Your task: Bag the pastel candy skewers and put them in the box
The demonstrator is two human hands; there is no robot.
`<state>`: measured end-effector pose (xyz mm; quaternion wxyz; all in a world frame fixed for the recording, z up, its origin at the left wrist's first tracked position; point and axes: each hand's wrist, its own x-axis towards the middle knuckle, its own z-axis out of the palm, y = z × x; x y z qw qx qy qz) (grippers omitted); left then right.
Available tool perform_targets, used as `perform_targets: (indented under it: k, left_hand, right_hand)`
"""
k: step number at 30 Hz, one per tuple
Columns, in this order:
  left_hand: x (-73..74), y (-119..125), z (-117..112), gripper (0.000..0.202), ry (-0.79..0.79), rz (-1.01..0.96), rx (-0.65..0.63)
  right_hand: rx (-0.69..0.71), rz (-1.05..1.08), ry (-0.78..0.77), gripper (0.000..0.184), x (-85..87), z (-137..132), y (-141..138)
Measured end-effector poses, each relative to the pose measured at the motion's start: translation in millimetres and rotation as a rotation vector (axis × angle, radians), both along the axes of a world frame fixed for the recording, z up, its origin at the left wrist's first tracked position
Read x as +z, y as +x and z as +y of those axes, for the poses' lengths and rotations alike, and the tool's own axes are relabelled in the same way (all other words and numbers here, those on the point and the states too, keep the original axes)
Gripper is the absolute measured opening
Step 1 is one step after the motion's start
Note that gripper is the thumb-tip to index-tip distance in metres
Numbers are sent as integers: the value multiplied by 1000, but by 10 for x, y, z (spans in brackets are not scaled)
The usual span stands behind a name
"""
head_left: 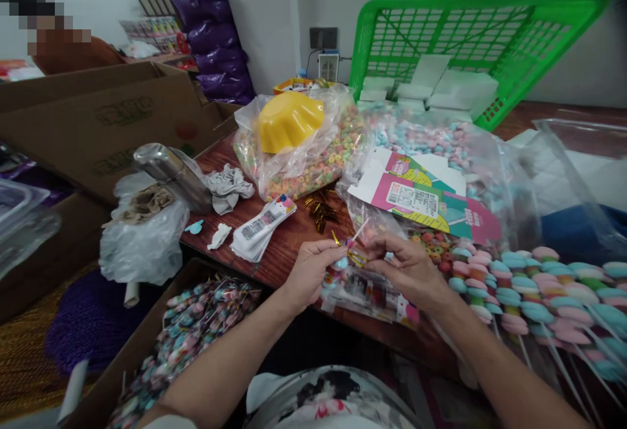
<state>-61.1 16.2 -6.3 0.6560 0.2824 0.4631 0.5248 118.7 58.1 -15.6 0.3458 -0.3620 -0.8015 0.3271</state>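
Over the front edge of the table, my left hand (311,275) pinches the gathered neck of a wrapped marshmallow lollipop (341,262), its white stick (361,229) pointing up and away. A gold twist tie (356,259) lies across the neck. My right hand (409,269) is closed in a pinch at the tie's right end; its fingertips partly hide it. Below both hands are clear printed wrappers (367,295). Several loose gold twist ties (321,212) lie behind them. To the right, unwrapped pink and blue marshmallow sticks (539,292) are piled in rows.
A carton of wrapped lollipops (206,328) stands low at left. On the table are a card stack (259,230), steel flask (171,174), yellow bowl (291,121) on bagged candy rings (313,177), and flattened printed boxes (416,197). A green basket (360,44) stands behind.
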Motion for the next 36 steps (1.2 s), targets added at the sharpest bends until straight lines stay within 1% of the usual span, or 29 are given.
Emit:
perform_targets:
  k: [3, 6, 8, 10, 12, 13, 14, 15, 17, 19, 20, 22, 25, 26, 28, 31, 32, 33, 34, 36]
  left_hand:
    - [5, -90, 40, 29, 19, 25, 53]
    - [25, -196, 70, 30, 36, 61, 105]
    - [38, -257, 75, 31, 51, 91, 119]
    - [36, -294, 69, 29, 72, 129, 129]
    - [14, -298, 60, 28, 115, 183, 135]
    - [-2, -289, 56, 26, 155, 216, 139]
    - [-19, -273, 55, 25, 205, 254, 140]
    - [-33, -252, 55, 24, 257, 289, 140]
    - [-47, -209, 57, 23, 342, 342, 135]
    - [-33, -175, 57, 24, 372, 374, 111]
    - [-15, -163, 55, 23, 369, 382, 90]
    - [36, -148, 40, 23, 370, 411, 32]
    - [120, -122, -4, 25, 396, 457, -89]
    - [141, -108, -21, 26, 377, 442, -140]
    - [163, -73, -58, 29, 260, 354, -261]
    - [161, -21, -107, 34, 26, 198, -461]
    - [157, -9, -120, 35, -29, 159, -529]
    - [154, 0, -130, 35, -72, 122, -598]
    - [153, 6, -138, 34, -110, 86, -662]
    - [156, 10, -147, 32, -169, 25, -774]
  right_hand:
    - [-44, -77, 8, 4, -27, 209, 52]
    - [-111, -117, 40, 9, -9, 456, 116]
    - [-167, -145, 70, 9, 46, 567, 126]
    - [-206, -176, 126, 10, 129, 569, 70]
    - [-202, -172, 168, 12, 207, 446, -65]
    - [-174, -129, 160, 15, 232, 352, -155]
    - [-131, -54, 74, 17, 241, 251, -252]
    - [-104, 52, -51, 16, 235, 154, -348]
    - [-46, 295, -366, 18, 187, 11, -504]
    - [-43, 415, -527, 24, 127, -46, -572]
    - [-45, 436, -555, 26, 106, -49, -567]
    - [-15, 422, -564, 26, 92, -29, -495]
    - [101, 380, -611, 24, 118, 6, -308]
    - [141, 361, -626, 24, 129, 10, -243]
    - [207, 315, -647, 22, 155, -5, -122]
    - [290, 234, -657, 17, 226, -93, 21]
    - [317, 192, -615, 14, 262, -138, 58]
    - [338, 136, -537, 10, 301, -189, 91]
    - [352, 76, -432, 8, 342, -242, 120]
    - [364, -38, -190, 10, 418, -348, 171]
